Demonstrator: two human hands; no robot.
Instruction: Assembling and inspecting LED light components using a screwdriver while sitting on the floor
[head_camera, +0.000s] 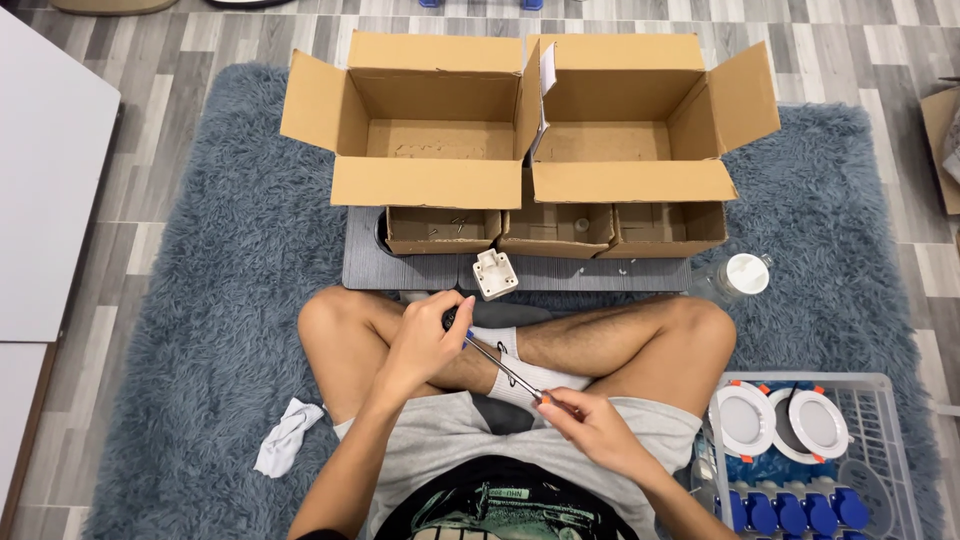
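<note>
I sit cross-legged on a grey shaggy rug. My left hand (425, 340) is closed around the dark handle of a screwdriver (503, 368) above my crossed legs. Its thin metal shaft runs down to the right. My right hand (590, 425) pinches the tip end of the shaft, where something small and orange shows between the fingers. A small white plastic part (494, 274) lies on the grey board (365, 262) just beyond my knees.
Two large open cardboard boxes (440, 120) (640, 120) stand at the far side, three small open boxes (555, 228) in front. A wire basket (880, 400) at right holds round white lamps and blue parts. Also present: a clear white-lidded jar (742, 275), a white cloth (287, 435), a white panel (40, 180).
</note>
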